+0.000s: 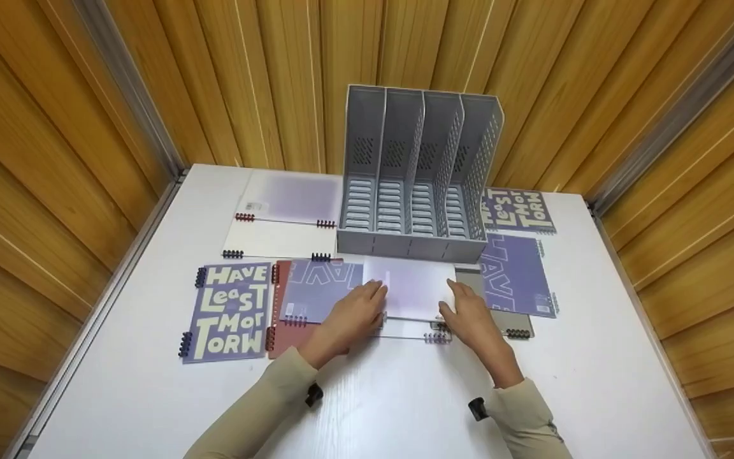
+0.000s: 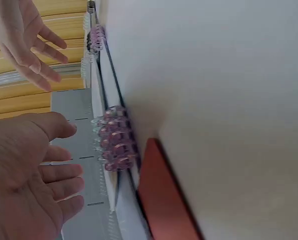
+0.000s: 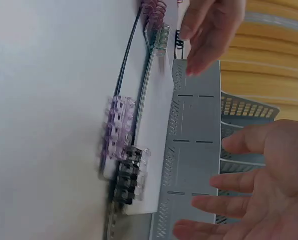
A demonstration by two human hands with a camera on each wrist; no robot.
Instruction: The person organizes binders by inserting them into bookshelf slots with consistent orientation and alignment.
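A pale lilac spiral notebook (image 1: 415, 288) lies on a stack of notebooks in front of the grey file rack. My left hand (image 1: 351, 315) is over its left end, and my right hand (image 1: 471, 319) is over its right end. In the left wrist view the left hand's fingers (image 2: 64, 187) are loosely spread, holding nothing, beside a clear purple coil (image 2: 118, 140). Spread fingers (image 3: 228, 205) of the right hand show in the right wrist view, also holding nothing, near black rings (image 3: 129, 175). Beneath, another notebook shows a purple coil (image 1: 437, 338).
The grey four-slot rack (image 1: 411, 248) stands behind the hands. Left of them lie a purple lettered notebook (image 1: 230, 312), a red-backed one (image 1: 290, 341) and white ones (image 1: 284, 239). Purple notebooks (image 1: 517, 274) lie at the right. Wooden panels (image 1: 278, 83) enclose the white table (image 1: 596, 357).
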